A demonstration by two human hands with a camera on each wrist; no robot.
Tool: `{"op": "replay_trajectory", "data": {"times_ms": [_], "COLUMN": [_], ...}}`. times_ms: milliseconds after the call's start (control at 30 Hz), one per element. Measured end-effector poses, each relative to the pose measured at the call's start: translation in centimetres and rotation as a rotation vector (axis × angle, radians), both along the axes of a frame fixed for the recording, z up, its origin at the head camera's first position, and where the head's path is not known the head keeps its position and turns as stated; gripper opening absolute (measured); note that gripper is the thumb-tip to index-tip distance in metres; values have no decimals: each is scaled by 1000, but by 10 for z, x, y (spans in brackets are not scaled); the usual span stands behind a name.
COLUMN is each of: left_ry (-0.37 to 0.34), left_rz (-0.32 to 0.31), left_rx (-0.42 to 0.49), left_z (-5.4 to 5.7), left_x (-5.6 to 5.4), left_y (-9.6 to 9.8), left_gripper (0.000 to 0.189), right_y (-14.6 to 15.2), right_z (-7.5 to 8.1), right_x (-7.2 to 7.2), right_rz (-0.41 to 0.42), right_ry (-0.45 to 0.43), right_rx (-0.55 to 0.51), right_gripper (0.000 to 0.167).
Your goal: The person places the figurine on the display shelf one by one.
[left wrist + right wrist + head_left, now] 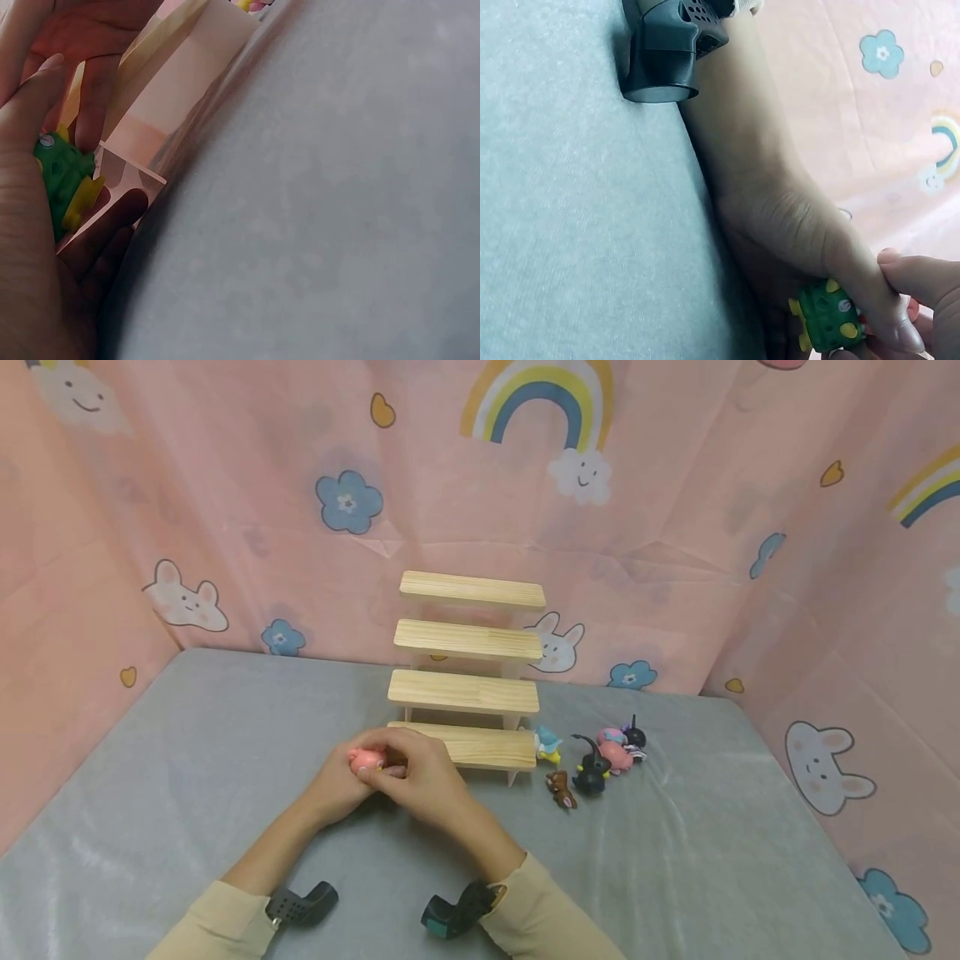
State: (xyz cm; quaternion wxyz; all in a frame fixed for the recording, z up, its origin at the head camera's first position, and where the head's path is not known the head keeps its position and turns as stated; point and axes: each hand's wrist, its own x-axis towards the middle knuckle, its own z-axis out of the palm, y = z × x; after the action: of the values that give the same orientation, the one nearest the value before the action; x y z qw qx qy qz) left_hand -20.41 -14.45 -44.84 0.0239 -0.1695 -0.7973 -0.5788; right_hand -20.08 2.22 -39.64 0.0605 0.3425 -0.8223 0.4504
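Both hands meet in front of the lowest shelf step, at a small toy. Pink toy surface shows between them in the head view. Green toy surface with yellow nubs shows in the left wrist view; I cannot tell if pink and green are one toy. My left hand holds the green part between its thumb and fingers. My right hand pinches the pink part with thumb and fingers. In the right wrist view the green part lies under the left thumb.
A four-step wooden shelf stands behind the hands. Right of it lie toy figures: a blue and yellow one, a brown one, a black one and a pink one. Grey cloth covers the table.
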Motion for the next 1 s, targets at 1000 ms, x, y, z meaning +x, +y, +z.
{"op": "replay_trajectory", "data": {"times_ms": [1000], "left_ry": [21], "left_rz": [38], "left_rx": [-76], "left_z": [-6], "left_x": [-4], "left_y": [0], "left_gripper": [43], "right_y": [-4], "right_z": [0], "right_x": [2], "right_rz": [-73], "right_ry": [-38], "right_rx": [35], "right_gripper": [30]}}
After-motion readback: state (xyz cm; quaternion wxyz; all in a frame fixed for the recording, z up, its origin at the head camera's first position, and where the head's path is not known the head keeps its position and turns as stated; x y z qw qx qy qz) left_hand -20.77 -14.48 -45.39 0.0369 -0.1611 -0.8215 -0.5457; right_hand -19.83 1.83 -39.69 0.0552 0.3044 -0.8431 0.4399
